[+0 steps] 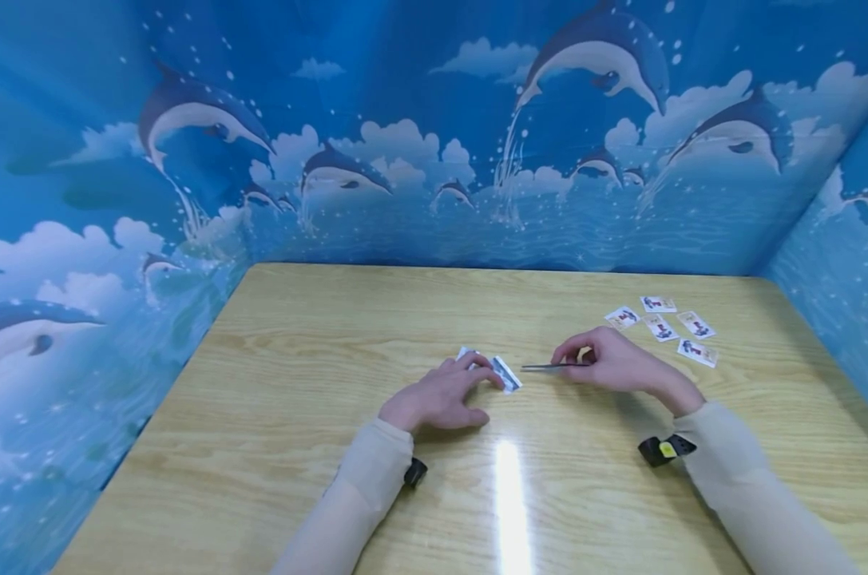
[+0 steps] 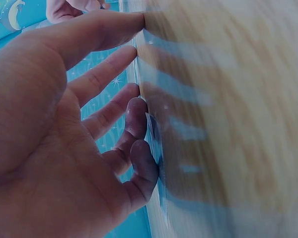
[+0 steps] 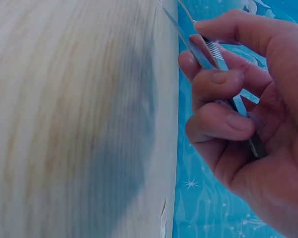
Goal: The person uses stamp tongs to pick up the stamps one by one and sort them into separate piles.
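My right hand (image 1: 616,363) holds a pair of metal tweezers (image 1: 541,367) above the table, tips pointing left. In the right wrist view the fingers wrap around the tweezers (image 3: 216,52), whose two arms stand slightly apart. My left hand (image 1: 448,395) rests with spread, relaxed fingers on the table. Close to its fingertips lies a small printed card (image 1: 506,374), and another card (image 1: 465,352) is partly hidden behind the fingers. In the left wrist view, the ring and little fingers touch a thin flat piece (image 2: 153,130) on the tabletop.
Several small printed cards (image 1: 659,327) lie scattered at the back right of the wooden table (image 1: 319,335), beyond my right hand. Blue dolphin-print curtains (image 1: 405,160) hang behind the table and along both sides. A bright light reflection (image 1: 511,503) falls near the front.
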A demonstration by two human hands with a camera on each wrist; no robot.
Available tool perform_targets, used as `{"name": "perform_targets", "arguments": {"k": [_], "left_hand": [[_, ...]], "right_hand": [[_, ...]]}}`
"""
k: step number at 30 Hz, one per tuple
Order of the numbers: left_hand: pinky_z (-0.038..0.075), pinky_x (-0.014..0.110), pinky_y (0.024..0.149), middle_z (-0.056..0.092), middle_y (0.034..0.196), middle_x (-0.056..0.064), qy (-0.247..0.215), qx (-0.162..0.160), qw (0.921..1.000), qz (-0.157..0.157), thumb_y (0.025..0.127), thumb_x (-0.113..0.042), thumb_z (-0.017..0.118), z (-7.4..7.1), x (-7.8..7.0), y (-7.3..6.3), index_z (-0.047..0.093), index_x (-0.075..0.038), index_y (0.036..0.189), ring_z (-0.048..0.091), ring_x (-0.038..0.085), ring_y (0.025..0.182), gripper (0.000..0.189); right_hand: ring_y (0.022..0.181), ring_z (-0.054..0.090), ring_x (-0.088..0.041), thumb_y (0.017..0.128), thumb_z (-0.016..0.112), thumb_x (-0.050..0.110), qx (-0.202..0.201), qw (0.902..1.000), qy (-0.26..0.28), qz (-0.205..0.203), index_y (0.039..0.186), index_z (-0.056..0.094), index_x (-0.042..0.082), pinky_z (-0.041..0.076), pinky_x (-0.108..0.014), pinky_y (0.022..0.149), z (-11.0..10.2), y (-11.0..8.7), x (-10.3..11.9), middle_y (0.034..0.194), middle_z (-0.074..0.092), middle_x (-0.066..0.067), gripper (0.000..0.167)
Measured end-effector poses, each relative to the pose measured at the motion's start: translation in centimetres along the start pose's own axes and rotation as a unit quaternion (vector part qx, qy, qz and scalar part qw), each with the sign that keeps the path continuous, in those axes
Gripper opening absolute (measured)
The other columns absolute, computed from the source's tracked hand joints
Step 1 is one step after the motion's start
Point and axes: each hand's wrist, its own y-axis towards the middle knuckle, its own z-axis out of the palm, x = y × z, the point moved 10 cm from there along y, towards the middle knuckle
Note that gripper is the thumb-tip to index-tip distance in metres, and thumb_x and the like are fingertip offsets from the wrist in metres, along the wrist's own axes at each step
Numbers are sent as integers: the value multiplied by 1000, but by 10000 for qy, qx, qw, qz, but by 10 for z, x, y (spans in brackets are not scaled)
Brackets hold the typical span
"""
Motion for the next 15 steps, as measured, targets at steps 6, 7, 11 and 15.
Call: {"name": "perform_targets", "arguments": {"k": [6,7,11,15], "left_hand": [[37,50,118,39,157,-3,-39,7,10000,-8,91,-28,73,0,0,0,59,-33,138,40,26,143,49],[37,50,118,40,157,-3,-39,4,10000,-2,91,-28,73,0,0,0,59,-33,138,41,25,142,49],[38,49,118,40,156,-4,-39,-21,10000,36,91,-28,73,0,1,1,60,-33,138,41,24,142,49],[38,48,118,41,156,-4,-36,-34,10000,67,91,-28,73,0,0,0,60,-33,138,42,23,141,49]], "right_hand": [[70,54,-10,92,73,15,67,10000,20,-70,104,78,13,45,-24,63,5,6,2,89,72,-1,13],[72,55,-11,92,73,16,79,9999,25,-72,104,78,13,45,-24,63,6,7,2,88,71,0,13],[73,55,-13,92,73,17,145,9999,80,-31,105,77,12,46,-25,64,9,11,2,88,71,0,14],[74,56,-14,93,73,17,199,9998,98,-11,105,77,12,47,-26,64,11,14,4,89,71,-1,14]]}}
